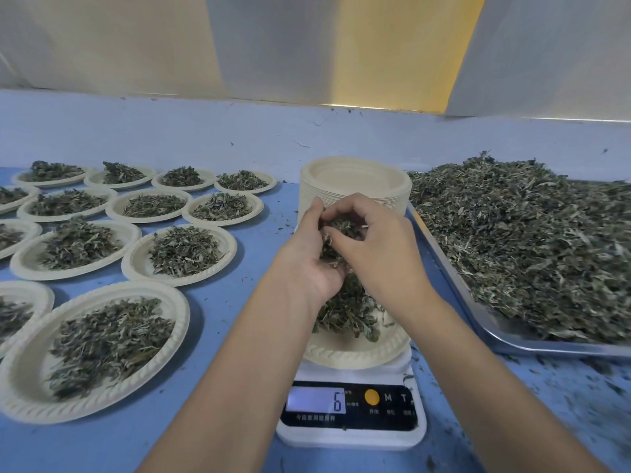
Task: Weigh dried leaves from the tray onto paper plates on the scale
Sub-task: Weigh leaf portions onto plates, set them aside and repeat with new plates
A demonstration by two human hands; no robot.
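Both grips are closing on one clump of dried leaves [338, 231]: left grip [312, 256] cupping beneath, right grip [380, 249] pinching from above, over the paper plate [355, 355] on the scale [351, 436]. I'm judging this the portioning step, with the display showing 6. The next move is calling for small, crumbled additions. The clump is lying shapeless, pointing nowhere, with no long axis.

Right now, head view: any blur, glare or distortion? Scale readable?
Head view: fisheye bends the tray rim and the far edge of the table; leaves on the tray smear with blur towards the right edge; scale display reads 6, no glare; light soft, shadows faint.
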